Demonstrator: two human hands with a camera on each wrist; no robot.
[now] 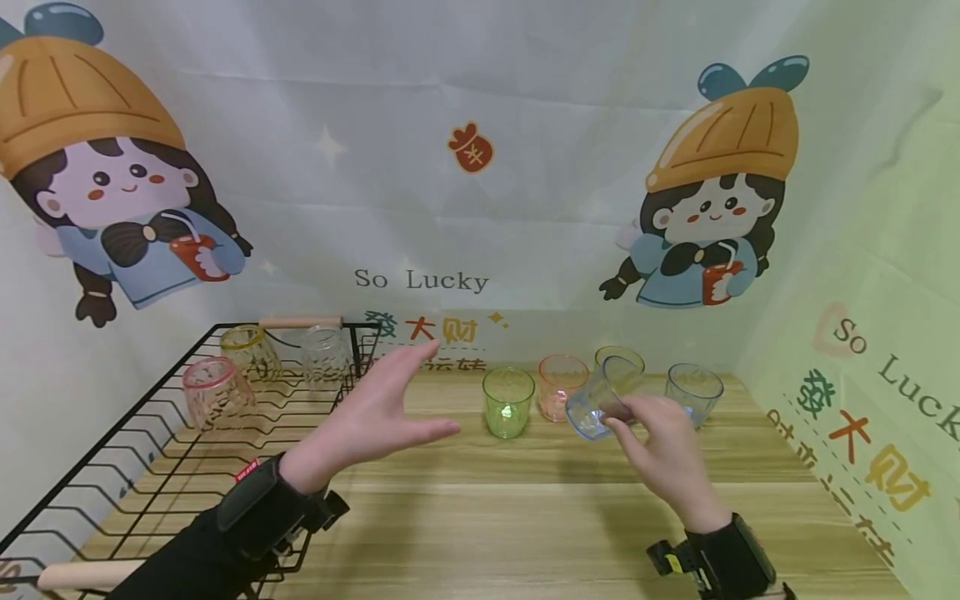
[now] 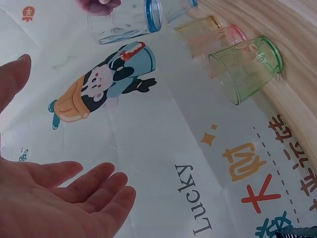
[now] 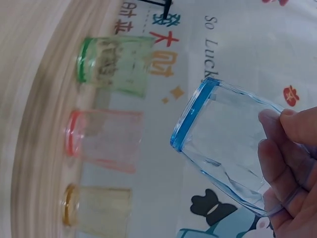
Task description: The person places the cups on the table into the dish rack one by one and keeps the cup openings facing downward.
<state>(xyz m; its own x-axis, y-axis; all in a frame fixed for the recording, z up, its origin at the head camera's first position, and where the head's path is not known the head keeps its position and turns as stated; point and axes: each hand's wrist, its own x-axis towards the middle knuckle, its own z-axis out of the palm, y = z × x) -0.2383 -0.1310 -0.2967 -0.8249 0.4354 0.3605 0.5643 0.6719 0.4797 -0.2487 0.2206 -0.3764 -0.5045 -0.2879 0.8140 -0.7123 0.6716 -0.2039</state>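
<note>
My right hand pinches a clear blue-tinted glass near its rim. That glass is tilted and held off the table; its thick blue base shows in the right wrist view. Behind it stand a green glass, a pink glass, a yellow glass and a second blue glass. The left hand hovers beside the rack, thumb and fingers spread apart, touching nothing.
A black wire rack with wooden handles stands at the left. It holds a pink-rimmed glass, a yellow-rimmed glass and a clear glass. A printed cloth hangs behind the wooden table.
</note>
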